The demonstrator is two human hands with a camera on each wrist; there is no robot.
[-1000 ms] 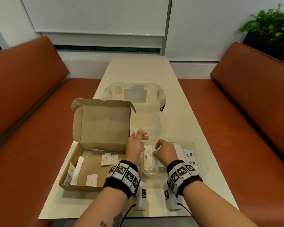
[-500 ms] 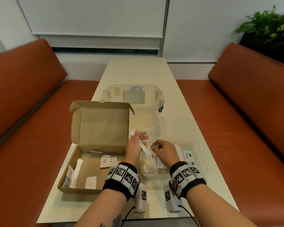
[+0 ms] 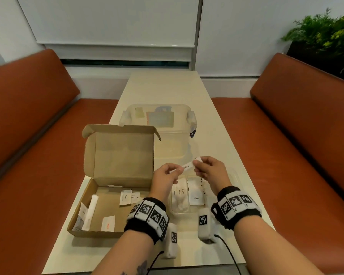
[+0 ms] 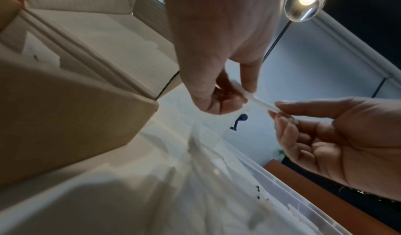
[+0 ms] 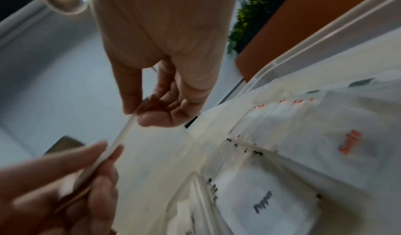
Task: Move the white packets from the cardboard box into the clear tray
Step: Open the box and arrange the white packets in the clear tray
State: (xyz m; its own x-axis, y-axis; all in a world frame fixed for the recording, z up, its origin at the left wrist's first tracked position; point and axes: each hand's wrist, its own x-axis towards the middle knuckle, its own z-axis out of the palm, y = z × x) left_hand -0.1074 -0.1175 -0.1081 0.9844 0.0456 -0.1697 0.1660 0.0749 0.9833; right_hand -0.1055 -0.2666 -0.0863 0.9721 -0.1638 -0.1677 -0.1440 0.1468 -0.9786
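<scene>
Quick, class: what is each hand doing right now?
Left hand: pinches one end of a sugar packet.
Right hand: pinches the other end.

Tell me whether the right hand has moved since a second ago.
Yes. The right hand has risen off the clear tray and toward its far edge, now pinching the far end of the long white packet that the left hand holds.

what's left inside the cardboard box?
In the cardboard box: a long white stick packet, several flat white packets, one with red print. The left hand and wristband hide its near right corner.
</scene>
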